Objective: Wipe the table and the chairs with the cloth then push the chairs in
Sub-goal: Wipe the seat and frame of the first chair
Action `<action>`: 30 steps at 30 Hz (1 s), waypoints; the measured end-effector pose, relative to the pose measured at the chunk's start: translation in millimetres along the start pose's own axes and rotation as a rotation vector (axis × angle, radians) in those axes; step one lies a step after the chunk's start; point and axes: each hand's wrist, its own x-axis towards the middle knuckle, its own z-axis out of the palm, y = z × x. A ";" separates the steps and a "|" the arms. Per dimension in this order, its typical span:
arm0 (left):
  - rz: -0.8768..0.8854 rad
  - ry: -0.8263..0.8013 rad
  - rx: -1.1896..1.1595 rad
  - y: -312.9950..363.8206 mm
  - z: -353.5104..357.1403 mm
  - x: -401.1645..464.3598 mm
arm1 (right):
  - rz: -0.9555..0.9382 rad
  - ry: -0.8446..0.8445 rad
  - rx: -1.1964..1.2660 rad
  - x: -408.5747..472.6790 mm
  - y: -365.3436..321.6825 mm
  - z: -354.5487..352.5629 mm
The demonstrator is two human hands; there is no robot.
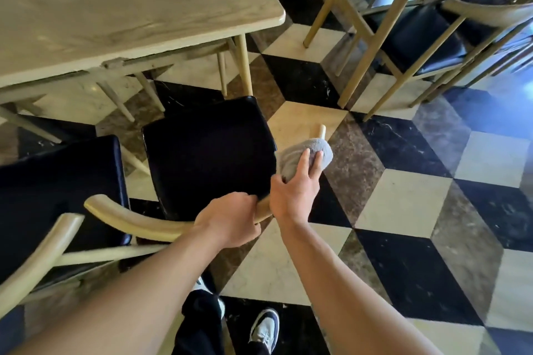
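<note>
Left hand (230,219) gripping chair (207,150) backrest, cloth (305,157) wiping edge

bright daylight from the upper right — bluish glare on the floor (476,112), wide-angle bending, edges blurred.
</note>
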 end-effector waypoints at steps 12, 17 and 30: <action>0.101 0.076 0.040 -4.7 -2.2 3.3 | -0.054 -0.169 -0.135 107.7 -11.0 -29.5; 0.106 0.054 -0.022 -6.0 -6.9 4.9 | -0.179 -0.089 -0.173 104.2 -3.1 -23.1; 0.249 0.170 0.139 -55.8 -10.0 -15.6 | -0.698 -0.270 -0.305 -52.0 29.8 -28.5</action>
